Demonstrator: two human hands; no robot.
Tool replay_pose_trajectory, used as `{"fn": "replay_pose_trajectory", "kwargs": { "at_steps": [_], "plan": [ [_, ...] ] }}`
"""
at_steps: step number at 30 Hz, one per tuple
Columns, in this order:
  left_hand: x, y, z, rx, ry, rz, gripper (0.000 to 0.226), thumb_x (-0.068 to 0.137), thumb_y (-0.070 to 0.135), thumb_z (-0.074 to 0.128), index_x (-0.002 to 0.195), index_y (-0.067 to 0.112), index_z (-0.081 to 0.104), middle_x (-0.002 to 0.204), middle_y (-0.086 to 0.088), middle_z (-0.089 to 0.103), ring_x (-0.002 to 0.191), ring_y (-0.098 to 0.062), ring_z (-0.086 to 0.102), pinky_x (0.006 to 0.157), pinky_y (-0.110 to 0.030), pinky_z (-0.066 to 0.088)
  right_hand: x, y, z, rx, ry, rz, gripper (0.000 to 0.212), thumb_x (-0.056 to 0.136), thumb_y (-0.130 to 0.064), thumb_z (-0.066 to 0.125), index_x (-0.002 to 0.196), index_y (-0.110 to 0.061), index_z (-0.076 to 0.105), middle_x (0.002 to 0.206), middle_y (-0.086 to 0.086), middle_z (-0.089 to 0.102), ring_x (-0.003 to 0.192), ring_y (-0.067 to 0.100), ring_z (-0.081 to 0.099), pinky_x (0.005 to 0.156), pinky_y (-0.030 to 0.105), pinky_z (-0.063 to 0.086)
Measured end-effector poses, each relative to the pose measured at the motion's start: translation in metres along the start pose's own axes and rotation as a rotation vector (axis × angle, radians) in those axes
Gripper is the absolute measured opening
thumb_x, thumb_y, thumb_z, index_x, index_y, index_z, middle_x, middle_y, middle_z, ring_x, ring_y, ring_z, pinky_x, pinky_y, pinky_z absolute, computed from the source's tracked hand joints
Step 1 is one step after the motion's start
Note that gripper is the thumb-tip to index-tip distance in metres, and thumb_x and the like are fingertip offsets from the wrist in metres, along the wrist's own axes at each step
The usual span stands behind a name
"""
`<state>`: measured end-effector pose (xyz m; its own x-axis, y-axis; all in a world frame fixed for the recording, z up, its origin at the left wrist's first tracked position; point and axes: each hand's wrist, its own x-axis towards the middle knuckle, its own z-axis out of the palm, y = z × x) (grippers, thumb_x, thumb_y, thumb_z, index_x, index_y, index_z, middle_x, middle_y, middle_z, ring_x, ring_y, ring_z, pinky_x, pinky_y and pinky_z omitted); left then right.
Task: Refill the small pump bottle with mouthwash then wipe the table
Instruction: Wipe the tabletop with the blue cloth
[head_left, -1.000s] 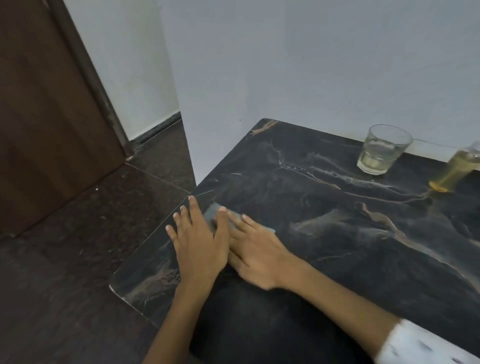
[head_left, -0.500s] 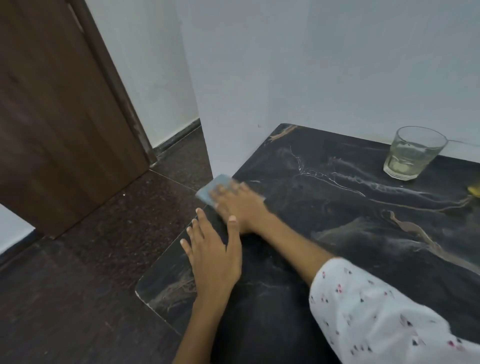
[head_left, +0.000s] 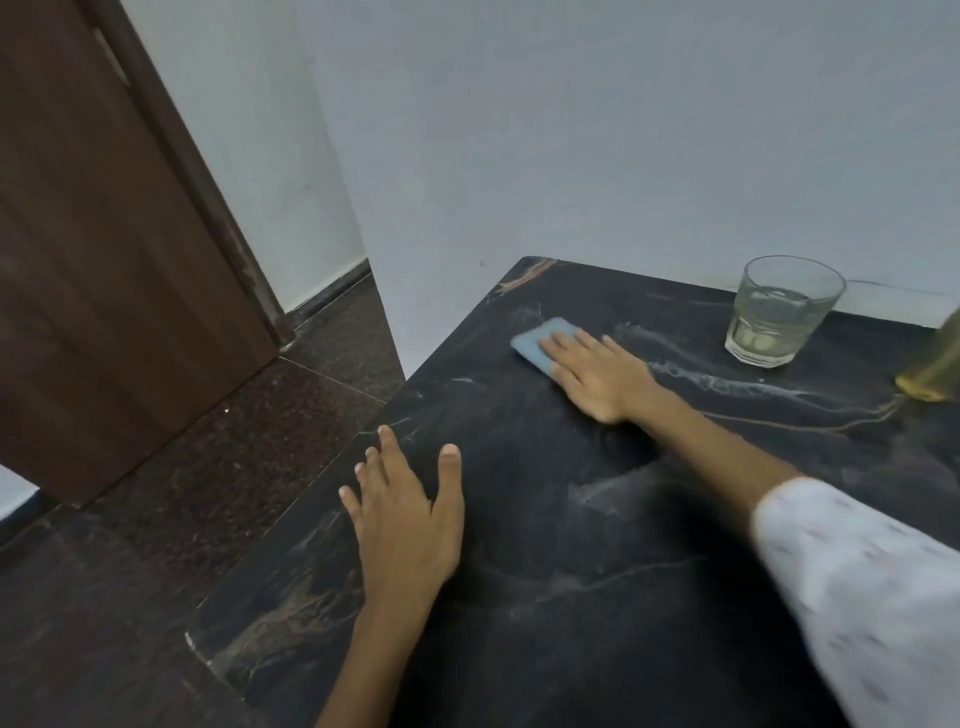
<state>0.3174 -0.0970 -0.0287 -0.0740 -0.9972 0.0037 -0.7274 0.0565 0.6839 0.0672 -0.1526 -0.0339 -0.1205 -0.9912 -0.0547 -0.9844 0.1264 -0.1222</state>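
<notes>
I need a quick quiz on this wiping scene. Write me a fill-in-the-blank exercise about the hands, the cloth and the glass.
1. The right hand presses flat on a ____ cloth.
2. The left hand rests flat on the ____, holding nothing.
3. The glass stands upright near the wall and holds a little pale ____.
4. Only the ____ arm shows a white sleeve.

Missing words: blue; table; liquid; right

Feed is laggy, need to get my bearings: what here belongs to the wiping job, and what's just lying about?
In the job:
- blue cloth, pressed flat under the right hand
- table
- left hand, flat on the table

Lying about:
- glass with pale liquid
- yellowish bottle, mostly out of frame
- door
</notes>
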Motion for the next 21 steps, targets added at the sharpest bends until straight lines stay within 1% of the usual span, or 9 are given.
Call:
{"fn": "replay_pose_trajectory", "kwargs": {
  "at_steps": [2, 4, 8, 10, 12, 14, 17, 19, 21],
  "plan": [
    [0.003, 0.011, 0.007, 0.028, 0.001, 0.017, 0.077, 0.093, 0.057, 0.027, 0.152, 0.015, 0.0, 0.16, -0.01, 0.009, 0.147, -0.024, 0.001, 0.115, -0.038, -0.01, 0.046, -0.015, -0.001, 0.014, 0.005, 0.087, 0.051, 0.103, -0.034, 0.013, 0.152, -0.021, 0.01, 0.16, 0.001, 0.005, 0.146, 0.025, 0.004, 0.117, 0.043, 0.005],
    [0.005, 0.02, 0.012, 0.056, 0.01, 0.034, 0.077, 0.093, 0.058, 0.026, 0.152, 0.014, 0.001, 0.159, -0.01, 0.01, 0.147, -0.024, 0.002, 0.115, -0.038, -0.01, 0.068, -0.048, 0.002, 0.014, 0.022, 0.052, 0.051, 0.102, -0.032, 0.017, 0.151, -0.017, 0.015, 0.159, 0.004, 0.009, 0.145, 0.03, 0.006, 0.116, 0.046, 0.008],
    [0.008, 0.034, 0.022, 0.096, 0.031, 0.069, 0.077, 0.093, 0.057, 0.025, 0.152, 0.013, 0.003, 0.159, -0.011, 0.012, 0.147, -0.025, 0.005, 0.115, -0.04, -0.01, 0.026, -0.077, 0.014, 0.037, 0.043, -0.249, 0.05, 0.103, -0.034, 0.018, 0.151, -0.021, 0.016, 0.159, 0.002, 0.011, 0.145, 0.024, 0.006, 0.116, 0.042, 0.004],
    [0.004, 0.039, 0.029, 0.114, 0.021, 0.08, 0.076, 0.093, 0.056, 0.025, 0.152, 0.012, 0.004, 0.159, -0.012, 0.013, 0.147, -0.026, 0.006, 0.115, -0.04, -0.009, -0.025, -0.063, 0.021, 0.056, 0.064, -0.405, 0.05, 0.103, -0.037, 0.019, 0.151, -0.022, 0.018, 0.158, 0.001, 0.014, 0.145, 0.023, 0.008, 0.115, 0.039, 0.002],
    [-0.005, 0.043, 0.037, 0.132, 0.012, 0.087, 0.074, 0.094, 0.053, 0.027, 0.151, 0.011, 0.005, 0.158, -0.013, 0.014, 0.147, -0.027, 0.007, 0.116, -0.041, -0.008, -0.073, -0.032, 0.026, 0.099, 0.089, -0.493, 0.049, 0.102, -0.038, 0.022, 0.15, -0.024, 0.023, 0.157, 0.0, 0.02, 0.144, 0.022, 0.014, 0.114, 0.036, 0.003],
    [-0.016, 0.05, 0.044, 0.123, -0.004, 0.09, 0.074, 0.095, 0.053, 0.028, 0.152, 0.012, 0.005, 0.158, -0.013, 0.015, 0.147, -0.027, 0.007, 0.116, -0.041, -0.007, -0.089, 0.014, 0.022, 0.062, 0.112, -0.441, 0.048, 0.102, -0.037, 0.024, 0.149, -0.026, 0.024, 0.157, -0.004, 0.021, 0.144, 0.018, 0.016, 0.114, 0.034, 0.006],
    [-0.033, 0.061, 0.051, 0.126, -0.029, 0.1, 0.075, 0.094, 0.054, 0.028, 0.152, 0.012, 0.005, 0.158, -0.013, 0.015, 0.147, -0.026, 0.006, 0.116, -0.041, -0.006, -0.066, 0.06, 0.006, 0.027, 0.072, -0.195, 0.049, 0.103, -0.036, 0.019, 0.151, -0.027, 0.017, 0.158, -0.005, 0.014, 0.145, 0.016, 0.011, 0.115, 0.035, 0.004],
    [-0.044, 0.072, 0.054, 0.136, -0.033, 0.119, 0.075, 0.094, 0.055, 0.027, 0.152, 0.012, 0.005, 0.158, -0.013, 0.014, 0.147, -0.026, 0.006, 0.116, -0.041, -0.007, -0.05, 0.057, -0.001, 0.037, 0.052, -0.069, 0.049, 0.103, -0.035, 0.016, 0.151, -0.026, 0.015, 0.159, -0.003, 0.01, 0.145, 0.019, 0.007, 0.116, 0.039, 0.003],
    [-0.051, 0.083, 0.056, 0.141, -0.019, 0.141, 0.075, 0.094, 0.054, 0.028, 0.151, 0.012, 0.005, 0.158, -0.014, 0.014, 0.147, -0.027, 0.006, 0.116, -0.041, -0.006, -0.049, 0.039, 0.002, 0.027, 0.055, -0.061, 0.049, 0.103, -0.034, 0.017, 0.151, -0.024, 0.015, 0.159, 0.0, 0.009, 0.145, 0.024, 0.006, 0.117, 0.041, 0.003]
  ]
}}
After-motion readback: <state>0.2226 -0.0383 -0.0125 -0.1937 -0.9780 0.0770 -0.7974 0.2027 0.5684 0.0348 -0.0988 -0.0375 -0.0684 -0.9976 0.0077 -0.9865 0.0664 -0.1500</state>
